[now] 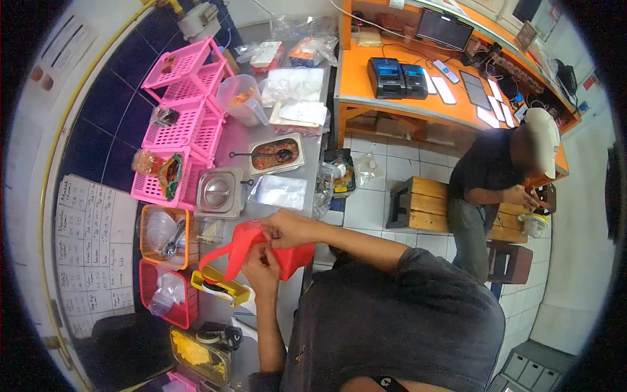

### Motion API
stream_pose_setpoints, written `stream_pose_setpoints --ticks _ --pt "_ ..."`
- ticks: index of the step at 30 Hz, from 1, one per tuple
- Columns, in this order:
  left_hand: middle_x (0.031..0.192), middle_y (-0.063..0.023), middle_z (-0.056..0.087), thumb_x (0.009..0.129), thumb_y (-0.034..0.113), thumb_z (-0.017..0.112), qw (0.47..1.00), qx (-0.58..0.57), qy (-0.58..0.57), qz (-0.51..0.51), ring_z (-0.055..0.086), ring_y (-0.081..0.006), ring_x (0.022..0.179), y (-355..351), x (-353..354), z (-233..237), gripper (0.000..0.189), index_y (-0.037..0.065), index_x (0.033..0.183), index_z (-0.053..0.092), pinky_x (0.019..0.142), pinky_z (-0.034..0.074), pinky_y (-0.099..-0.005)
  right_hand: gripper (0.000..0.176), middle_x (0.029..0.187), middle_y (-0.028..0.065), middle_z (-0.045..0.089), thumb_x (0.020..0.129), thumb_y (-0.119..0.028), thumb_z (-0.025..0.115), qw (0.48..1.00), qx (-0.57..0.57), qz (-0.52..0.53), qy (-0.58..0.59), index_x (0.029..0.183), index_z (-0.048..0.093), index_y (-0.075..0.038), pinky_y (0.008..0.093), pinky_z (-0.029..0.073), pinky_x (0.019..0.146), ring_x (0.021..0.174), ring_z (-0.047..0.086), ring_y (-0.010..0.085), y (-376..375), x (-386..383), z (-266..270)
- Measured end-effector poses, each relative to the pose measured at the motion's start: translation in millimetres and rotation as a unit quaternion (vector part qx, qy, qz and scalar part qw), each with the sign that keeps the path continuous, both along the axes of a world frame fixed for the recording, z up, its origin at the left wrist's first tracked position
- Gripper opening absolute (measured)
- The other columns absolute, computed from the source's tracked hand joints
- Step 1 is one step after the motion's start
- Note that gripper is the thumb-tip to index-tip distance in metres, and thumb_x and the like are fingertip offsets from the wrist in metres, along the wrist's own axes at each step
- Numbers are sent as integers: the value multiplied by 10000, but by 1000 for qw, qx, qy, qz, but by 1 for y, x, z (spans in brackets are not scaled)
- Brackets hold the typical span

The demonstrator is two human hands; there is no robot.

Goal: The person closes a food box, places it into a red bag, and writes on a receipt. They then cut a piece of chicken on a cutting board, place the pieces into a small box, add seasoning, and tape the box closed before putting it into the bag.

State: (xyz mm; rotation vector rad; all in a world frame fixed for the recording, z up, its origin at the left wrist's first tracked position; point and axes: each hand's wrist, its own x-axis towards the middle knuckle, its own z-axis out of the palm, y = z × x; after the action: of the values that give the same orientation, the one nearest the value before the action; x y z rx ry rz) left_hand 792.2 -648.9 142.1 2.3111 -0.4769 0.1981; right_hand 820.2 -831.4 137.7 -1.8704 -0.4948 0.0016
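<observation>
A red fabric bag [297,260] with a looped handle [219,256] is held up over the steel counter's edge. My right hand [287,228] pinches its upper edge. Close below, my left hand [262,268] has its fingers pressed together at the same edge, thumb near the right fingertips. Whether something small sits between the fingertips is hidden. Under the handle lies a yellow tape dispenser [221,287]. Beyond the bag are a lidded steel container [220,193] and a clear plastic packet [279,192].
Farther along stand a steel pan of red sauce [276,155] with a ladle, a plastic jug [240,99] and pink racks [171,130]. An orange basket [164,236], a red basket [163,294] and a tub of yellow shreds [199,353] line the counter. Another person [486,176] sits at right.
</observation>
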Motion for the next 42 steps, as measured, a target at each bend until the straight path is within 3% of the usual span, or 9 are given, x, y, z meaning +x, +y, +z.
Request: stream_pose_setpoints --ticks 6,9,23,26,28,32,38,40,42 --pt "776 -163 642 855 29 623 998 -62 -22 23 633 -311 683 -6 -10 -6 68 -5 912 635 636 498 -408 230 704 180 622 646 -77 736 998 -39 -44 23 780 556 -24 457 492 621 696 631 399 12 -7 -1" --pt "798 -172 646 841 17 618 998 -36 -56 14 640 -337 715 -3 -7 -18 88 -8 923 637 648 500 -416 256 724 187 621 646 -75 735 996 -59 -64 16 800 536 -26 460 494 629 705 628 409 16 -11 -4" --pt "707 -149 613 791 38 657 995 61 -73 -13 598 -320 642 16 -6 -23 88 2 862 621 599 462 -402 210 603 148 521 671 -59 682 1000 -5 -22 -22 706 480 -10 387 441 538 554 542 291 16 -16 -6" --pt "841 -170 646 779 61 681 998 40 -41 25 626 -365 780 16 -7 -30 131 10 894 647 735 480 -483 231 594 140 486 667 -57 680 999 8 -2 -35 688 453 -16 379 425 530 538 497 283 17 -17 -8" --pt "930 -186 658 795 75 681 994 -102 -30 27 626 -402 878 16 -5 -43 184 10 967 662 795 488 -484 244 592 138 471 665 -56 679 999 13 5 -48 682 438 -19 376 417 527 535 479 277 19 -18 -8" --pt "977 -200 660 805 73 680 997 -67 -14 33 626 -421 912 16 -6 -35 225 4 1019 663 829 491 -486 257 593 137 462 667 -49 678 999 15 -2 -33 687 423 -24 375 412 523 532 478 260 18 -21 -3" --pt "940 -190 663 805 51 680 999 -1 -40 35 639 -371 902 10 -13 -8 197 -5 992 655 806 490 -473 304 600 117 472 676 -73 712 997 57 -45 -24 712 414 -24 381 409 525 539 474 277 20 -28 -7" --pt "818 -136 661 810 50 681 995 -54 51 64 653 -300 770 1 -19 22 181 -5 979 649 708 505 -439 321 605 111 472 679 -82 722 996 68 -51 -12 714 408 -25 384 406 530 546 472 282 20 -30 -6" --pt "873 -117 657 861 87 673 995 -81 47 34 647 -266 791 12 -10 -2 196 -13 1023 629 694 514 -402 276 650 128 495 685 -97 720 996 43 -57 -46 744 458 -31 407 409 546 594 525 322 22 -32 -10"
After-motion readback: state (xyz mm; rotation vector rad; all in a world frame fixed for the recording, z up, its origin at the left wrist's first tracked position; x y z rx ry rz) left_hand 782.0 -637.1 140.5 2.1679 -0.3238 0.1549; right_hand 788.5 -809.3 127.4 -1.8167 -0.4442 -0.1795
